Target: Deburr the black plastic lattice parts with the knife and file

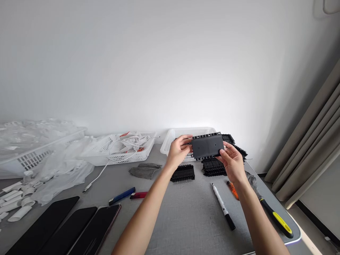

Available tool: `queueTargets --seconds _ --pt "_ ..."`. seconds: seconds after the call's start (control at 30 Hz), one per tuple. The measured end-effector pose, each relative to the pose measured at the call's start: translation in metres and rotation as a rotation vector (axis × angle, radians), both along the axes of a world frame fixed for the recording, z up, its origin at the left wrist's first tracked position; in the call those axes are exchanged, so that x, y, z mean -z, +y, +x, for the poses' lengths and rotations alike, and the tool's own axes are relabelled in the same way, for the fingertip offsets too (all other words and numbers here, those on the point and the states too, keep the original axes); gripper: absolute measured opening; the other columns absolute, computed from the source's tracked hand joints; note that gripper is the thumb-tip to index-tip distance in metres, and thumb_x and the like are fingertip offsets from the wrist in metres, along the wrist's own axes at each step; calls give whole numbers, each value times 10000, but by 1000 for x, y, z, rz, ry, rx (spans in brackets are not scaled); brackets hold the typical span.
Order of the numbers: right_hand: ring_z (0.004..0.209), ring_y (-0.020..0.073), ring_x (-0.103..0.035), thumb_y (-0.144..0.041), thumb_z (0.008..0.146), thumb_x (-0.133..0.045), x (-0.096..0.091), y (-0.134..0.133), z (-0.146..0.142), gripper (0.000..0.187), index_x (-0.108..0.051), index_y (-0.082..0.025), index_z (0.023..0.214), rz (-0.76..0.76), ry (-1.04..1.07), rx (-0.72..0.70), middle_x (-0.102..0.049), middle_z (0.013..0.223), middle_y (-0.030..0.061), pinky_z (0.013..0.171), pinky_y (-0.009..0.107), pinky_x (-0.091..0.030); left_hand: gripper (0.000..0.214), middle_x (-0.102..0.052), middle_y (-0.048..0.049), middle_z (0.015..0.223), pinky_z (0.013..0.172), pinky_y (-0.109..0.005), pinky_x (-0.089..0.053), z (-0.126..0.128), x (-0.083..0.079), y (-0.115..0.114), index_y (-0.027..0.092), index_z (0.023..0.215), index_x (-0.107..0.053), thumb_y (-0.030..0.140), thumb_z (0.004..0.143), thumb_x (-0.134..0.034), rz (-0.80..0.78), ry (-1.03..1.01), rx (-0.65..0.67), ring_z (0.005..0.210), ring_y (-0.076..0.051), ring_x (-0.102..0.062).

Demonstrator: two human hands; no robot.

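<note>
Both my hands hold up a flat dark grey plastic plate with a toothed top edge, above the far part of the grey table. My left hand pinches its left end and my right hand grips its right end. Below the plate lie a black ribbed plastic block and a stack of similar black pieces. More black pieces sit behind the plate on the right.
A white basket stands behind my hands; another basket holds white cables. A white marker, orange tool, yellow-black screwdriver, blue pen, red lighter, three phones and white tubes lie around.
</note>
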State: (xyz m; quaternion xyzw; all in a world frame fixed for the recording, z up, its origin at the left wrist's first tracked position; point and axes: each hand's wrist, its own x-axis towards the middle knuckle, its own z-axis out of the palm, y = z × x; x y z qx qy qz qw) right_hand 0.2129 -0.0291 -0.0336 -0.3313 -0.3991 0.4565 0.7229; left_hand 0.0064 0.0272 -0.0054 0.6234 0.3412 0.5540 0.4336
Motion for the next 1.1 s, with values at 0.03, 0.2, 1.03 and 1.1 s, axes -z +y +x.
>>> queueTargets --seconds 0.03,0.2,1.03,1.1 --pt "902 175 -664 -348 683 -849 1 1 0 411 -679 -236 1040 13 22 32 -723 984 27 779 306 -576 429 -724 -124 1137 811 -370 -563 -2 -2 0 182 1157 -649 224 732 -692 -83 -3 144 960 -245 -709" --pt "902 161 -645 -369 707 -817 7 2 -7 331 -604 -234 922 48 -22 23 -671 987 2 869 348 -560 480 -725 -111 1160 1002 -409 -482 5 -4 -8 187 1209 -625 276 755 -753 -101 19 369 1127 -265 -654" --pt "1071 346 -622 -551 946 -376 161 -118 156 583 -548 -192 1372 -515 -1688 586 -674 1157 148 861 444 -500 423 -761 -94 1037 966 -410 -517 5 -8 -8 178 1086 -636 346 728 -787 -81 50 157 1010 -252 -702" --pt "1059 342 -616 -514 955 -392 159 -107 157 543 -571 -194 1356 -462 -1728 584 -669 1155 149 857 440 -497 429 -762 -92 1033 965 -410 -517 5 -8 -9 178 1090 -635 346 726 -789 -82 45 156 1007 -251 -704"
